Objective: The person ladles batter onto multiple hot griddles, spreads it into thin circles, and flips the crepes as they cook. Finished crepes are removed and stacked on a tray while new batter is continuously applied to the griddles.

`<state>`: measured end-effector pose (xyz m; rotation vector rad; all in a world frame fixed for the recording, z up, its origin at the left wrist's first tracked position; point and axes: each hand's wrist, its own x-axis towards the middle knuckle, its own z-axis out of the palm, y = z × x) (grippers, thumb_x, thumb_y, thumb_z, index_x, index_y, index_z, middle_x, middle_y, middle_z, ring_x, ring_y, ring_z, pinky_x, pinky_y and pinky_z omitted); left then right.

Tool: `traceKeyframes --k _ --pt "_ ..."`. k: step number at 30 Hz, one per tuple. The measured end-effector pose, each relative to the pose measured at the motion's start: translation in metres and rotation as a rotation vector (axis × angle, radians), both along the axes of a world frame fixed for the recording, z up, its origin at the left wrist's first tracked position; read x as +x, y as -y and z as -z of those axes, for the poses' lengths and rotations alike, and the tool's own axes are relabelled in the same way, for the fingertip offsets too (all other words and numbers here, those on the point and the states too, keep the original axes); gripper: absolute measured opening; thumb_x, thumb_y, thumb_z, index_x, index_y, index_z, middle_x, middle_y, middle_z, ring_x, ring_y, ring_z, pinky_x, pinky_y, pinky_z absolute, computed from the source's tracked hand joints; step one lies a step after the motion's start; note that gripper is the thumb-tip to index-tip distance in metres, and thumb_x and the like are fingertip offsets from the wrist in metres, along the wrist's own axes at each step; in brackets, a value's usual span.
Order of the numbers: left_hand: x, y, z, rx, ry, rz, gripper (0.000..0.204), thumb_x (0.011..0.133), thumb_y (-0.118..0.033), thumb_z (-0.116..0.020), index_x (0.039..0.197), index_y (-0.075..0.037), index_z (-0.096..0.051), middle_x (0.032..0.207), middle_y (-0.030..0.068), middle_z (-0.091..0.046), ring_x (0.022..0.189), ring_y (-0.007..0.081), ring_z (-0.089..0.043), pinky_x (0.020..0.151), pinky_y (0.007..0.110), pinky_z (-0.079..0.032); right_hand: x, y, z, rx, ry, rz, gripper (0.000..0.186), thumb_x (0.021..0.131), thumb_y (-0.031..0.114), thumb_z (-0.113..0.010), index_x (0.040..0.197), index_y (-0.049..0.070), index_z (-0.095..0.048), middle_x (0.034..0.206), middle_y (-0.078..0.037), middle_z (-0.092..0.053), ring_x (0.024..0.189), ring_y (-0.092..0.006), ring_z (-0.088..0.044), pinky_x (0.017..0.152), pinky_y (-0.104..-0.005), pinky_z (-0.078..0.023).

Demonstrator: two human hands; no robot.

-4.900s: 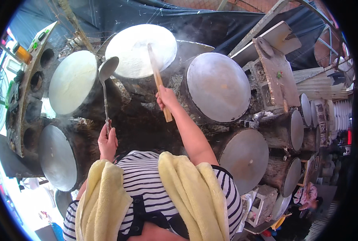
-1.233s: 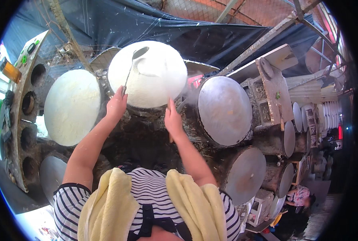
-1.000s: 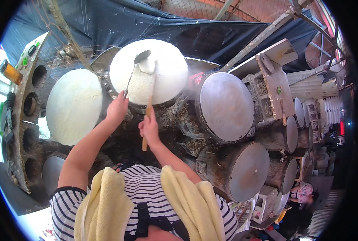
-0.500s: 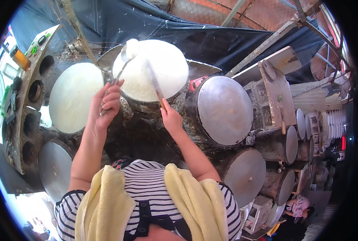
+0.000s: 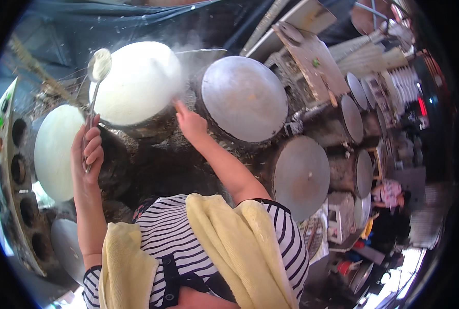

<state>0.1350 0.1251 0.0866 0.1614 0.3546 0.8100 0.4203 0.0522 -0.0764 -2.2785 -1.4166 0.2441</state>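
Observation:
My left hand (image 5: pixel 87 147) is closed around the handle of a metal ladle (image 5: pixel 100 66), raised with its bowl coated in thick white batter. The bowl is by the left edge of a large round griddle covered with a white batter layer (image 5: pixel 134 85). My right hand (image 5: pixel 192 125) is closed on the wooden handle of a long flat spatula (image 5: pixel 177 105) at the griddle's right edge. Its blade is smeared by motion and steam over the batter. On the left, another griddle bears a pale batter sheet (image 5: pixel 59 152). To the right is a bare grey griddle (image 5: pixel 245 98).
More round griddles, one (image 5: pixel 301 177) near my right elbow, stand on sooty drums. A wooden board (image 5: pixel 312 64) leans at the far right. A slab with round holes (image 5: pixel 18 170) runs along the left. Dark sheeting (image 5: pixel 80 31) hangs behind; a person (image 5: pixel 387 193) is far off right.
The view has swung right, so the griddles appear farther left. The ladle is off the batter's top left edge, still raised. My right hand has moved toward the griddle's right edge, and steam has thickened there.

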Motion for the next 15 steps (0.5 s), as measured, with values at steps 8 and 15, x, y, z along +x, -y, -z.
traceKeyframes --k 8,15 --pt "0.003 0.007 0.012 0.076 -0.176 0.122 0.038 0.098 -0.019 -0.039 0.127 0.006 -0.036 0.071 -0.0004 -0.040 0.044 0.0043 -0.035 0.030 0.017 -0.031 0.032 0.161 -0.001 0.665 -0.960 0.730 0.040 0.097 0.024 -0.042 0.137 0.021 -0.041 0.056 0.005 -0.036 0.041 -0.0049 -0.033 0.036 -0.0226 -0.029" --pt "0.022 0.031 0.005 0.080 -0.227 0.255 0.039 0.098 -0.020 -0.038 0.128 0.005 -0.036 0.071 -0.0004 -0.041 0.043 0.0038 -0.034 0.029 0.016 -0.031 -0.039 0.212 0.014 0.504 -1.295 0.496 0.039 0.099 0.024 -0.039 0.138 0.022 -0.039 0.053 0.006 -0.033 0.038 -0.0050 -0.029 0.034 -0.0211 -0.025"
